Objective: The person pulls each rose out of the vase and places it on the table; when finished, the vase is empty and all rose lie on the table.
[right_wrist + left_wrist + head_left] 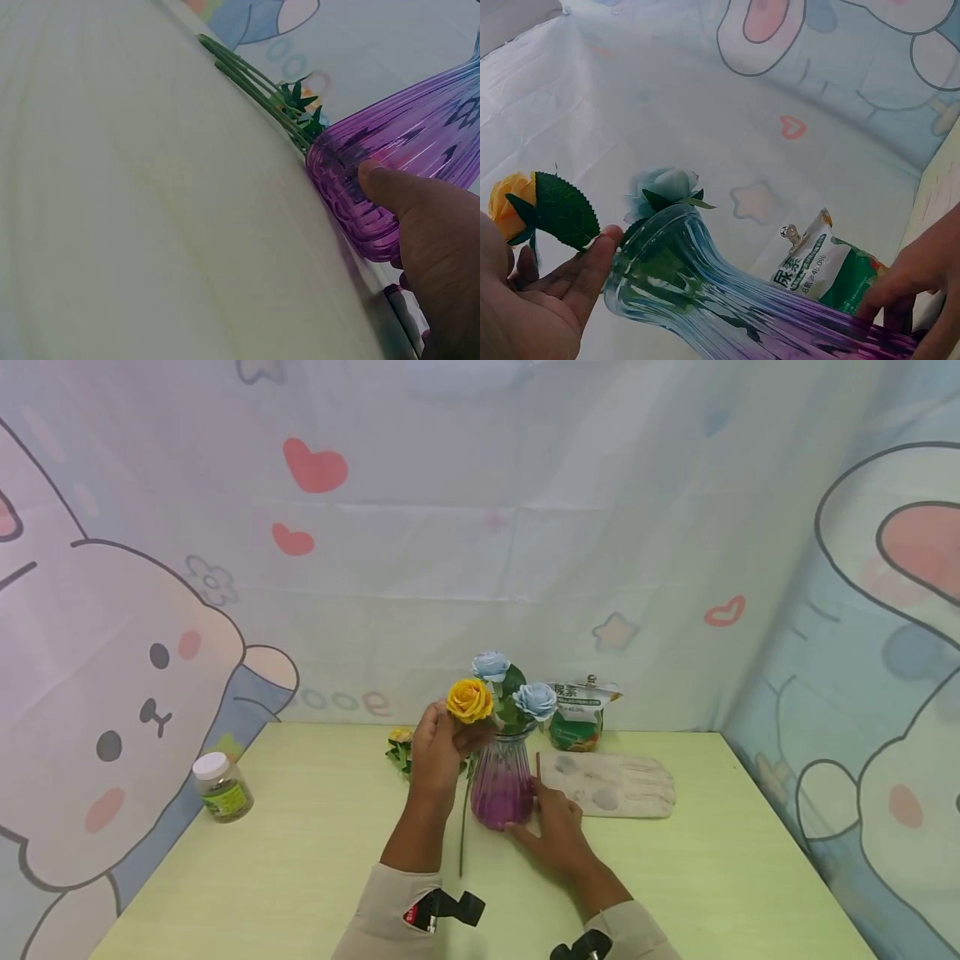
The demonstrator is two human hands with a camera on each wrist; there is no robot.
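A yellow artificial rose (470, 701) is held by my left hand (435, 752) just below its bloom, beside the vase's mouth. Its long thin stem (462, 835) hangs down outside the glass, left of the vase. The ribbed glass vase (501, 781) stands upright, clear at the top and purple below. Two pale blue roses, one at the back (491, 666) and one at the right (536, 701), rise from it with green leaves. My right hand (558, 835) grips the vase low on its right side; the right wrist view shows the thumb (386, 184) against the purple glass.
More flowers (400, 747) with green stems (255, 90) lie on the table behind my left hand. A clipped green-and-white bag (576, 722) stands behind the vase, with a pale board (622, 785) at its right. A white-lidded jar (223, 789) is near the left edge.
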